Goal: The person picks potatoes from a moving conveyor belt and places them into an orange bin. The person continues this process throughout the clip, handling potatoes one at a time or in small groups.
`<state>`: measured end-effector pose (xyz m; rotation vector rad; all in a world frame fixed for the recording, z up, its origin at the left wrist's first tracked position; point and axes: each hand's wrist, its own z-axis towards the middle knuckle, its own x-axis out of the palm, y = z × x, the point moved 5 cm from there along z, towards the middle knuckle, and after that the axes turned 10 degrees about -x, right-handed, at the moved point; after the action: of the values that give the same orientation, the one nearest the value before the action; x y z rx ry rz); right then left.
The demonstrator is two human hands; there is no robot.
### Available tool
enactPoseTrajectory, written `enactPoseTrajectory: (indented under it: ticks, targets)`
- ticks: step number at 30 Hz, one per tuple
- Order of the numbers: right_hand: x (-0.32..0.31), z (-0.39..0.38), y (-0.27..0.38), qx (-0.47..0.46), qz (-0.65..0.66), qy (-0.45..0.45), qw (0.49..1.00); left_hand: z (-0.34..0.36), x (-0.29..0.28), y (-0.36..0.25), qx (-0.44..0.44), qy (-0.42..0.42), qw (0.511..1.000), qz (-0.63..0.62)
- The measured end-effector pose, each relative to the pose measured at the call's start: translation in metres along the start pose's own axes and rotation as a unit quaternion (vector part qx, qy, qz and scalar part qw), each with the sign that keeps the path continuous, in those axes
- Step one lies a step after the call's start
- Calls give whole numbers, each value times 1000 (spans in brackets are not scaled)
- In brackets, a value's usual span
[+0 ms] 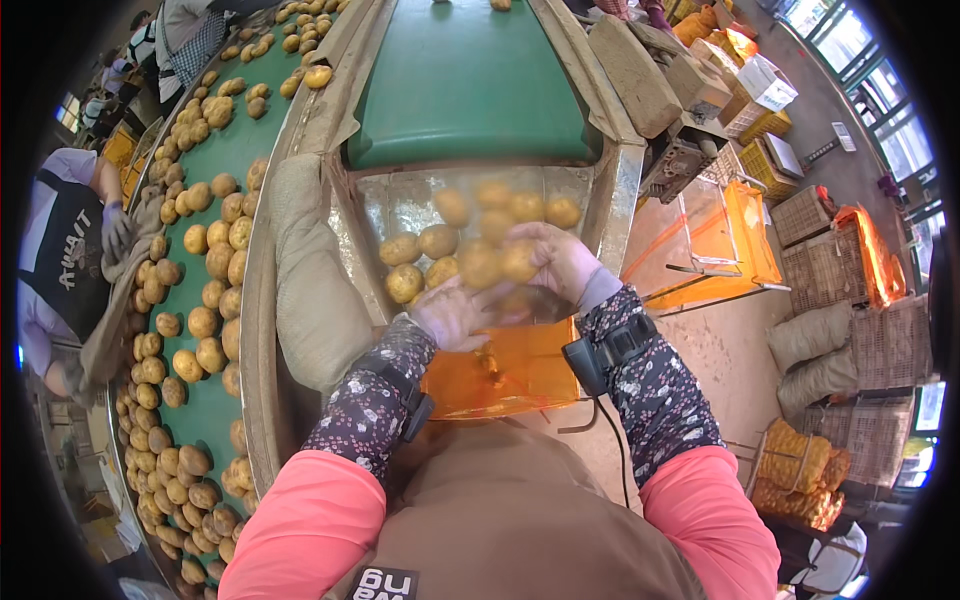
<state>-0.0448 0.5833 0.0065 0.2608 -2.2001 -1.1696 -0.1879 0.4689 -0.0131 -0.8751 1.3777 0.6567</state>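
Several potatoes (403,283) lie on a metal chute (385,205) at the lower end of a green conveyor belt (470,90). Some above my hands are blurred by motion. My right hand (562,262) curls its fingers round a potato (517,259) at the chute's right side. Lower and to the left, my left hand (455,315) is at the chute's near edge beside the potatoes, its fingers smeared by motion. Below both hands hangs an orange mesh bag (500,375), close in front of my brown apron (500,500).
On the left, a second green belt (225,270) carries many potatoes, with a co-worker's gloved hand (116,230) beside it. A sackcloth-padded rail (310,280) borders the chute. To the right stand an orange-mesh-lined frame (750,240), wicker baskets (815,270) and filled sacks (795,460).
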Motion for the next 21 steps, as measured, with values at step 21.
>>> enactPoseTrajectory:
  ticks: [21]
  targets:
    - [127, -34, -2, -436, -218, 97, 868, -8, 43, 19, -113, 77, 979, -152]
